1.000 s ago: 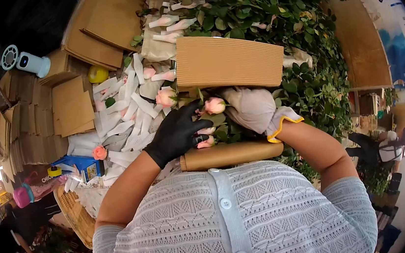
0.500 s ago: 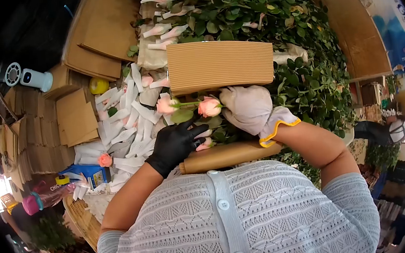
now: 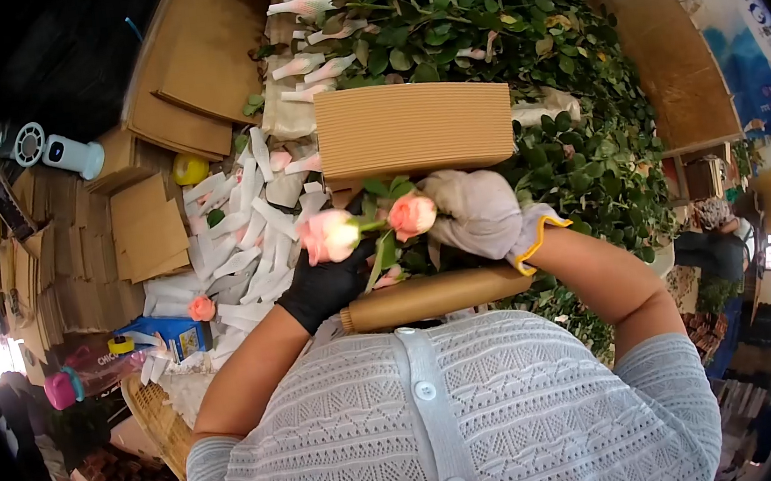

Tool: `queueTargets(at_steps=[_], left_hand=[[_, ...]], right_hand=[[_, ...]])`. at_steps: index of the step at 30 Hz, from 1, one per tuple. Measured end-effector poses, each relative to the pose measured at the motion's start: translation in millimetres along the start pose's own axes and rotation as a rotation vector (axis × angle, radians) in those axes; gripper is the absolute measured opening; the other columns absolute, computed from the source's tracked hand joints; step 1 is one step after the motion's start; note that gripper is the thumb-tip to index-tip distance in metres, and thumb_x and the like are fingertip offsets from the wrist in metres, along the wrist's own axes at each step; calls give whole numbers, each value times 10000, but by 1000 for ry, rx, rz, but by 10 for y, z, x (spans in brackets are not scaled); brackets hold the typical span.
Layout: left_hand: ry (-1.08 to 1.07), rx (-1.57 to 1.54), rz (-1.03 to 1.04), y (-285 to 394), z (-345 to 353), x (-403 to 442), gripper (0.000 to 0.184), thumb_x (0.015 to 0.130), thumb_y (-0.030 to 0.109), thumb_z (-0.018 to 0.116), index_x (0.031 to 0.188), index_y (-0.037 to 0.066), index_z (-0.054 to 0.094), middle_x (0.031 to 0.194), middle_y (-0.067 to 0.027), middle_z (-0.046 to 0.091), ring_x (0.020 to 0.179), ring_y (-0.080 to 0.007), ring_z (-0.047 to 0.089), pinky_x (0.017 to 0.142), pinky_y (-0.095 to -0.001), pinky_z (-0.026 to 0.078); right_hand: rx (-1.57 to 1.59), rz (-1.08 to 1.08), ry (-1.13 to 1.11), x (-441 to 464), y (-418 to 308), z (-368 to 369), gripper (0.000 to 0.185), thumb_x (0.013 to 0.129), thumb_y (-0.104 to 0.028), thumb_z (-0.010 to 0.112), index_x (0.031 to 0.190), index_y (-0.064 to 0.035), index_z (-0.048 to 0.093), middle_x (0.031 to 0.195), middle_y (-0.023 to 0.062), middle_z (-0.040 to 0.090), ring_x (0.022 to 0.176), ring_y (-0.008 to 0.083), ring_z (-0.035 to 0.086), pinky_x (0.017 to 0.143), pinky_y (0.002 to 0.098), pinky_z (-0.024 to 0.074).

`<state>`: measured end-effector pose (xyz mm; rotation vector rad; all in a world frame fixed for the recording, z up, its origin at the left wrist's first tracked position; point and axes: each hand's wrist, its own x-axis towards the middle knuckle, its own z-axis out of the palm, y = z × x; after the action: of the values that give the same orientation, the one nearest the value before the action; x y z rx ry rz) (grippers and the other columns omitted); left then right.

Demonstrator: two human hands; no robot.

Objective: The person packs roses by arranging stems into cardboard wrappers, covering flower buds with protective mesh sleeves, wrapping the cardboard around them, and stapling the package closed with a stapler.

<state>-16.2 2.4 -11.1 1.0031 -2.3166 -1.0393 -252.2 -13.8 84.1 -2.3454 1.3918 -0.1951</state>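
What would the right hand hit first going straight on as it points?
Likely the pink rose just ahead of the right hand; depth is unclear, so they may already touch.

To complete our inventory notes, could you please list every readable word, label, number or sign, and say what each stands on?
"CHIC", possibly with more letters: pink bag-like item.
"大" and "白", apparently: white-and-blue printed sheet; its remaining characters are too small or blurred.
Small blue rectangular box: print too small to read.
Pale-blue fan device: display unreadable.
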Motion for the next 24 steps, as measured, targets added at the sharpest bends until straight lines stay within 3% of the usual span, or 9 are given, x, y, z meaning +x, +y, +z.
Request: queueTargets(at_steps=[5, 7, 8, 13, 14, 16, 18, 23, 24], left_hand=[[-159, -768, -246, -274, 149, 139, 270, 835, 96, 641, 1101, 54, 613, 972, -99, 655, 850, -242, 633, 768, -345, 511], [-89, -214, 71, -133, 40, 76, 283, 845, 74, 645, 1124, 61, 598, 946, -77, 649, 836, -225, 623, 756, -336, 503], [-188, -445, -164, 159, -176, 185, 282, 846, 116, 656, 1117, 66, 594, 939, -76, 648, 847, -238, 630, 751, -355, 500], [110, -56, 206, 1, 10, 223, 220, 865, 186, 630, 1044, 64, 590, 886, -56, 627, 802, -182, 609, 730, -311, 487], [-28, -196, 57, 85, -65, 222, 215, 845, 163, 632, 1035, 71, 593, 900, -51, 626, 794, -164, 603, 742, -285, 479], [-337, -1337, -392, -291, 143, 221, 285, 922, 192, 618, 1173, 94, 528, 1040, -15, 582, 934, -156, 567, 817, -298, 483], [-12, -992, -98, -288, 266, 217, 225, 823, 186, 641, 1022, 87, 605, 934, -72, 620, 783, -203, 585, 691, -289, 458], [111, -361, -44, 147, 26, 168, 203, 785, 200, 669, 975, 130, 654, 1003, -91, 604, 945, -279, 555, 801, -388, 434], [92, 186, 242, 52, -17, 211, 218, 759, 208, 697, 973, 167, 678, 998, -88, 600, 978, -297, 536, 836, -403, 419]], right_hand=[[-145, -56, 85, -32, 23, 123, 296, 722, -307, 719, 903, -96, 619, 840, 84, 614, 723, 278, 630, 594, 383, 512], [-345, 9, 78, -55, 54, -30, 340, 642, -237, 728, 935, -103, 621, 835, 58, 605, 689, 234, 631, 568, 346, 521], [-302, -46, 98, -83, 115, -115, 285, 698, -246, 693, 925, -89, 619, 853, 58, 633, 649, 247, 650, 511, 387, 530], [-96, 8, 109, -95, -26, -292, 465, 623, -254, 748, 1047, -107, 626, 840, 39, 609, 670, 229, 630, 560, 330, 520], [-98, 8, 105, -95, -86, -325, 465, 623, -254, 748, 1047, -107, 626, 840, 39, 609, 670, 229, 630, 560, 330, 520], [-275, -88, 27, -105, -220, -379, 511, 615, -286, 756, 1075, -114, 619, 784, 14, 606, 655, 201, 629, 539, 328, 511], [-311, -99, 35, -155, -356, -422, 528, 607, -300, 763, 1081, -122, 614, 738, 2, 596, 635, 176, 626, 515, 325, 500], [-507, 23, -110, -168, -159, -623, 357, 678, -238, 699, 999, -108, 612, 735, 42, 615, 654, 206, 654, 531, 364, 514], [-457, 26, -149, -200, 65, -644, 219, 730, -193, 648, 922, -96, 609, 698, 45, 623, 652, 222, 665, 525, 379, 518]])
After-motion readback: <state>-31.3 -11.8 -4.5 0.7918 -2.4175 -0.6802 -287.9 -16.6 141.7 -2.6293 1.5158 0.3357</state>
